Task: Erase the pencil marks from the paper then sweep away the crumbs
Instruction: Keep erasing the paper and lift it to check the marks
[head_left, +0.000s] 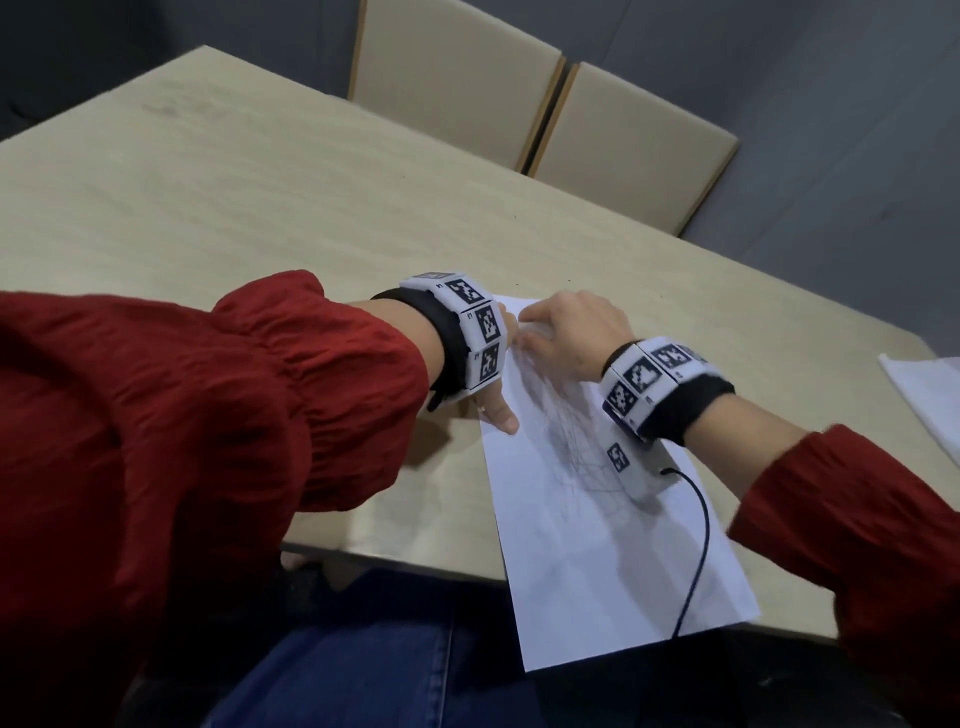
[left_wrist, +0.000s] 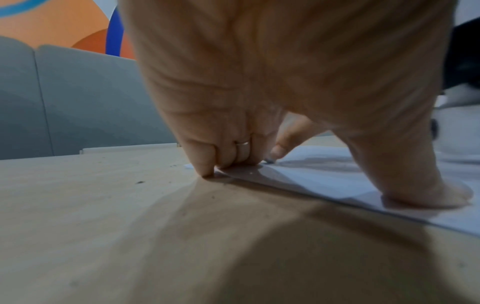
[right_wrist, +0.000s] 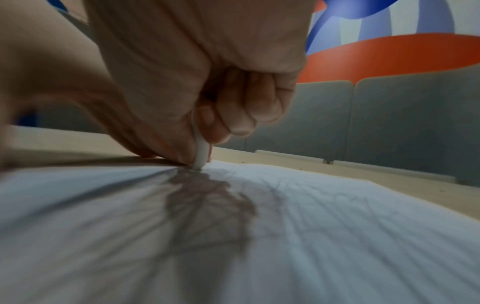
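A white sheet of paper (head_left: 613, 561) lies on the wooden table (head_left: 218, 197), its near end hanging over the front edge. Grey pencil marks (head_left: 576, 452) cross its middle. My left hand (head_left: 506, 371) presses down on the sheet's left edge, with its fingertips (left_wrist: 207, 170) and thumb (left_wrist: 426, 191) on the paper. My right hand (head_left: 540, 332) grips a small white eraser (right_wrist: 201, 154) near the far end of the sheet; the eraser's tip touches the paper. The head view hides the eraser. Small dark crumbs (left_wrist: 140, 182) lie on the table left of the sheet.
Two beige chairs (head_left: 457, 67) (head_left: 634, 150) stand at the table's far side. Another white sheet (head_left: 930, 395) lies at the right edge. A black cable (head_left: 696, 545) runs from my right wrist across the paper. Grey partition panels (right_wrist: 389, 123) stand behind the table.
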